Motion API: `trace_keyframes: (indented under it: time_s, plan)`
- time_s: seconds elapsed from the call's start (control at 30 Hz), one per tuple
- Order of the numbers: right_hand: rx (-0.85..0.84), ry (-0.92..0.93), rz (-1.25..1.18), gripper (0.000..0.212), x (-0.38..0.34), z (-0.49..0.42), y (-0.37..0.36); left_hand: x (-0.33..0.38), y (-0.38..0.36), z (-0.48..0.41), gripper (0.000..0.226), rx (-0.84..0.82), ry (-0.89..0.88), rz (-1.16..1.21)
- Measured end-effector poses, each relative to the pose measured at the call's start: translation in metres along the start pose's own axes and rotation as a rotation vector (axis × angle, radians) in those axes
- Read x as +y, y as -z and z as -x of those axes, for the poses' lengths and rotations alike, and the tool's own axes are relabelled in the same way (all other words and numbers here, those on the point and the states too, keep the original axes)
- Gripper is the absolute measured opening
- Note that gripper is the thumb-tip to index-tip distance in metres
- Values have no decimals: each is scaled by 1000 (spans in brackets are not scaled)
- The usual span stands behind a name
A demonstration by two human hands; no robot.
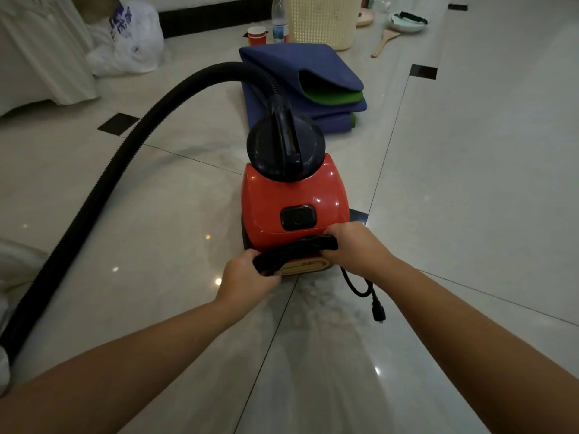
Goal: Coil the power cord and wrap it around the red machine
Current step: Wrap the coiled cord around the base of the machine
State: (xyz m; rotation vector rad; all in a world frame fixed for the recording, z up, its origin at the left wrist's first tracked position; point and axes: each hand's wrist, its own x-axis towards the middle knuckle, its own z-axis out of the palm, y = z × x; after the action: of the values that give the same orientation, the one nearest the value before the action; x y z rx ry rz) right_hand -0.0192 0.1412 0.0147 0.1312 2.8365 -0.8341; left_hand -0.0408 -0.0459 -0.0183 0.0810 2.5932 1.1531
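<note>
Containers, upper centre of the frame: a cream lattice basket (pixel 322 20), contents not visible; a clear water bottle (pixel 279 18) and a red paper cup (pixel 257 36) just left of it, their contents indistinct. At upper right, a round dish (pixel 407 21) holds dark and pale material, with a wooden spatula (pixel 384 42) beside it. At upper left, a white plastic bag (pixel 131 42) lies on the tiled floor (pixel 470 151).

Surroundings: a folded blue-and-green mat (pixel 313 89) lies directly behind the red machine (pixel 294 195), which stands at frame centre. A black ribbed hose (pixel 109 183) arcs from the machine's black top to the lower left edge.

Hands: the left hand (pixel 247 277) and right hand (pixel 351 245) are both closed around a bundle of coiled power cord (pixel 294 250), held across the near face of the machine, touching it. A loose tail of cord ends in the plug (pixel 378 310), which hangs below the right wrist, at lower centre-right.
</note>
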Motion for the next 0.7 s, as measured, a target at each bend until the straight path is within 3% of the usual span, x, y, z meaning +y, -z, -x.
trace_keyframes:
  time_s: [0.2, 0.3, 0.47, 0.57, 0.7]
  plan:
    - [10, -7, 2, 16, -4, -2, 0, 0, 10, -13, 16, 55, 44, 30]
    - [14, -6, 36, 16, -2, -3, 0, 3, 13, -20, 25, 7, 98, 19]
    - [26, 36, 145, 17, 0, -3, 0, 5, 16, -32, 21, -133, 188, 8]
    - [23, 47, 131, 16, 0, -4, -3, 1, 17, -37, 30, -184, 226, 33]
    - [12, 41, 67, 16, 1, -6, -3, -2, 18, -41, 24, -236, 244, 25]
